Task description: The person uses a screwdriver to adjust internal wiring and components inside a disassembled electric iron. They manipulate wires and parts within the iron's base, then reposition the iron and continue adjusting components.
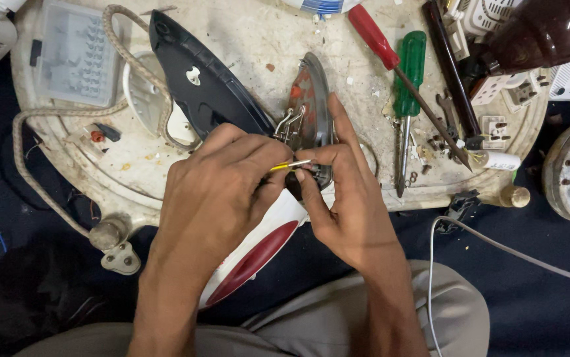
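An opened clothes iron lies across the round white tabletop [258,39]: its dark cover [199,86] leans to the left, its metal soleplate [311,106] stands on edge, and its red and white body [258,254] hangs over the near edge. My left hand [222,178] and my right hand [338,192] meet in front of the soleplate. Between their fingertips they pinch a thin yellow wire [289,164] with a bare metal end. Metal terminals [288,124] stick up just above the fingers.
A braided cord [20,165] with a plug [121,256] loops at the left. A clear parts box [76,56] sits at top left. Red [381,43] and green [409,69] screwdrivers, a small spanner [447,112], sockets and a brown lamp shade [539,33] crowd the right. A white cable [496,248] crosses the dark cloth.
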